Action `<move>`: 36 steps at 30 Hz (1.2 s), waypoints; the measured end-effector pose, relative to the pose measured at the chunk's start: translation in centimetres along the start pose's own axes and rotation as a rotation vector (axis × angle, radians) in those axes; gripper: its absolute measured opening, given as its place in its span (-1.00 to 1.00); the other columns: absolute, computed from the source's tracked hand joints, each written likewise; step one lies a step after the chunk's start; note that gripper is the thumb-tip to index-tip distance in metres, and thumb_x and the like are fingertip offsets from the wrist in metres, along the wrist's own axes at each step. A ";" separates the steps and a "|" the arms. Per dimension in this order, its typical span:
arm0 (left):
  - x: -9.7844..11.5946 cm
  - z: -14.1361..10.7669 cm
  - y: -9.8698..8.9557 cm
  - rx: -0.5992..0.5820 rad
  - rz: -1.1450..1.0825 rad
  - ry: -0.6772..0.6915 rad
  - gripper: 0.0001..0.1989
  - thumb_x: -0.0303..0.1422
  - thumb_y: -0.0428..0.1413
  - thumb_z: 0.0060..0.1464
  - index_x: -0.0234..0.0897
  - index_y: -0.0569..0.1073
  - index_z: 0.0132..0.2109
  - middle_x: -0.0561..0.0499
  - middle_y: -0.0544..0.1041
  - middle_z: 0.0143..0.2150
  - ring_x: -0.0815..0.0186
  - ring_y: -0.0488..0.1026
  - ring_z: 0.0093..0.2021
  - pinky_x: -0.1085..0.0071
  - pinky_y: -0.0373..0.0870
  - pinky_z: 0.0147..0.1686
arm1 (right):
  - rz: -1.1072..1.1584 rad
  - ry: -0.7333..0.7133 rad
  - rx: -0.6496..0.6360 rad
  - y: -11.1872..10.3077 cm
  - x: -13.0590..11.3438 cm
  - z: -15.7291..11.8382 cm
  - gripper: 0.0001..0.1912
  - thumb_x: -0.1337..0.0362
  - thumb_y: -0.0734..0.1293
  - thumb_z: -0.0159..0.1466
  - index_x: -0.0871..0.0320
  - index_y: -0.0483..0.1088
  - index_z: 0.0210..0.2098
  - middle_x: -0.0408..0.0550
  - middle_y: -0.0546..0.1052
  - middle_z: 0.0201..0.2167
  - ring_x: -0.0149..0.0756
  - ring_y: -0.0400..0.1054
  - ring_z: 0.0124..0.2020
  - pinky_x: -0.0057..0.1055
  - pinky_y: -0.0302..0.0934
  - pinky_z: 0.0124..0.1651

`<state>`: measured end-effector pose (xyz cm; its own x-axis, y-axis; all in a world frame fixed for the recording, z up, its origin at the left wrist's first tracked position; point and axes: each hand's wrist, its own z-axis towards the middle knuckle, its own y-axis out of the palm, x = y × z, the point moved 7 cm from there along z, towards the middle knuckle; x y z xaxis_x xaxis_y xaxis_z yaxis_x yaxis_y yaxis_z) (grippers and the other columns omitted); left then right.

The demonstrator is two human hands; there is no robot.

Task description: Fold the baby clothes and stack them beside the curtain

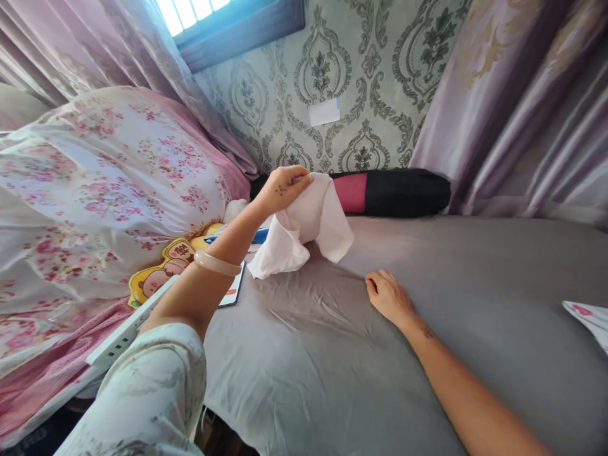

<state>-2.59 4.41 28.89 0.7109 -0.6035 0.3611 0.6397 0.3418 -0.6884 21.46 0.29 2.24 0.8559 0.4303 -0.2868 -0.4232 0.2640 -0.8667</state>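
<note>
Lit softly by daylight from the window (194, 11) at upper left, blown out there to white with a bluish haze around. Moderately bright across the bed (332, 373), with soft shadow beneath the cloth (308, 218). Darker in the folds of the right-hand curtain (541, 114) and at lower left. Fairly sharp around the left hand (284, 189), softer toward the edges, with wide-angle stretching of the sleeve (142, 380).

My left forearm (180, 301) hides part of a dark-edged flat object (232, 295) — I can't tell what; the white cloth (338, 229) covers some of the black-and-pink roll (406, 193) — the window (194, 14) is cropped.
</note>
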 end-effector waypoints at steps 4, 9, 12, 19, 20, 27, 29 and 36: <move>2.7 -0.3 2.5 -0.077 -0.089 0.029 -0.67 -0.16 0.08 0.14 -0.36 0.54 -0.22 0.02 0.52 -0.35 0.36 0.40 -0.32 0.45 0.32 -0.28 | 0.076 0.025 -0.004 0.1 0.5 0.0 -0.73 0.31 0.13 0.32 0.12 0.46 -0.30 0.00 0.49 -0.32 -0.21 0.38 -0.23 -0.34 0.18 -0.19; 5.2 -1.0 5.3 -0.135 -0.302 -0.013 -0.64 -0.10 0.13 0.10 -0.37 0.55 -0.24 0.01 0.52 -0.36 0.37 0.40 -0.34 0.46 0.31 -0.33 | 0.321 0.105 0.044 -2.3 0.1 0.4 -0.68 0.18 0.15 0.35 0.10 0.46 -0.42 -0.07 0.51 -0.47 -0.28 0.38 -0.44 -0.39 0.16 -0.35; 6.3 -1.7 7.0 -0.180 -0.433 -0.049 -0.62 -0.08 0.15 0.08 -0.37 0.56 -0.26 0.00 0.51 -0.37 0.39 0.39 -0.37 0.48 0.29 -0.38 | 0.520 0.147 0.222 -6.1 -0.9 0.6 -0.52 0.02 0.10 0.39 0.10 0.45 -0.48 -0.06 0.52 -0.53 -0.27 0.40 -0.46 -0.38 0.19 -0.36; 8.0 -3.9 11.3 -0.295 -0.635 -0.136 -0.59 -0.04 0.17 0.05 -0.36 0.55 -0.24 0.01 0.48 -0.39 0.40 0.35 -0.42 0.49 0.23 -0.46 | 0.537 0.061 0.608 -14.3 -3.1 0.1 -0.57 0.03 0.10 0.41 0.09 0.39 -0.44 -0.06 0.46 -0.47 -0.29 0.37 -0.38 -0.34 0.27 -0.22; 8.2 -4.3 11.9 -0.311 -0.659 -0.151 -0.59 -0.04 0.18 0.05 -0.36 0.55 -0.24 0.01 0.48 -0.39 0.40 0.34 -0.42 0.49 0.22 -0.47 | 0.495 0.037 0.648 -15.0 -3.2 0.0 -0.62 0.04 0.13 0.40 0.08 0.38 -0.41 -0.05 0.46 -0.43 -0.28 0.37 -0.34 -0.32 0.27 -0.19; 7.9 -6.5 14.0 -0.190 -0.783 -0.354 -0.67 -0.07 0.11 0.15 -0.28 0.44 -0.21 0.09 0.39 -0.42 0.47 0.25 -0.50 0.52 0.14 -0.55 | 0.357 -0.105 0.603 -15.4 -3.7 0.7 -0.72 0.02 0.22 0.37 0.06 0.36 -0.10 0.06 0.46 -0.05 -0.13 0.33 0.04 -0.13 0.19 0.12; 7.3 -7.1 14.9 -0.164 -0.809 -0.435 -0.68 -0.07 0.06 0.19 -0.25 0.43 -0.19 0.11 0.36 -0.44 0.47 0.23 -0.52 0.51 0.12 -0.57 | 0.343 -0.126 0.533 -14.6 -3.8 1.0 -0.66 0.00 0.21 0.37 0.05 0.34 0.01 0.08 0.44 0.05 -0.10 0.30 0.12 -0.09 0.15 0.17; 5.9 -8.6 16.5 -0.099 -0.806 -0.525 -0.68 -0.05 0.02 0.21 -0.19 0.45 -0.15 0.08 0.37 -0.45 0.38 0.28 -0.50 0.41 0.21 -0.52 | 0.356 -0.179 0.396 -13.0 -3.8 1.4 -0.57 0.00 0.17 0.39 0.04 0.27 0.16 0.07 0.42 0.12 -0.09 0.28 0.17 -0.07 0.11 0.20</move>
<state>9.71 0.31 14.28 0.1246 -0.2231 0.9668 0.9821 -0.1109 -0.1522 23.33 -3.51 15.19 0.5910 0.6826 -0.4298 -0.7854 0.3654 -0.4996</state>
